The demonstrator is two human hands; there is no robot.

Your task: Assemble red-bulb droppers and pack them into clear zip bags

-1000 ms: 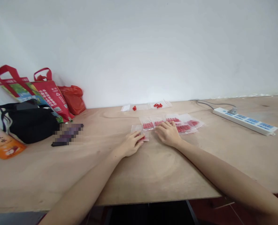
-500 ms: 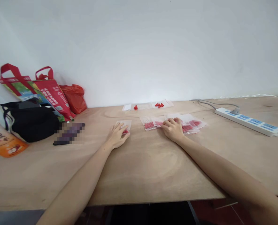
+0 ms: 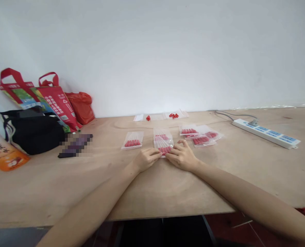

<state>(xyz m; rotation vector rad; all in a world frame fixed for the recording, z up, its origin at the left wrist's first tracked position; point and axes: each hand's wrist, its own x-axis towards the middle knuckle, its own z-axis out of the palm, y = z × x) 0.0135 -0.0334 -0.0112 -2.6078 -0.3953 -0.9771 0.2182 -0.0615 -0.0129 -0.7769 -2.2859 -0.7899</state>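
A small clear plastic bag with a row of red pieces [image 3: 165, 149] lies in the middle of the table. My left hand [image 3: 146, 159] pinches its near left corner, and my right hand [image 3: 182, 157] has its fingers closed on the right corner. Just behind, partly overlapped, is another such bag [image 3: 163, 132]. To the left lies a single bag of red pieces [image 3: 132, 141], touched by neither hand. Beyond my right hand, several filled bags [image 3: 202, 136] overlap in a loose pile. What exactly the red pieces are is too small to tell.
Against the wall lie flat clear bags [image 3: 157, 116] with loose red pieces [image 3: 173, 115]. A power strip [image 3: 267, 133] sits at the right. A phone-like dark object [image 3: 76, 145], black bag [image 3: 36, 132], red carrier bags [image 3: 59, 106] and orange pouch [image 3: 7, 151] stand left.
My left hand has left the single bag and moved right. My right hand has come off the pile toward me and leftward. Both now meet at a bag in the middle.
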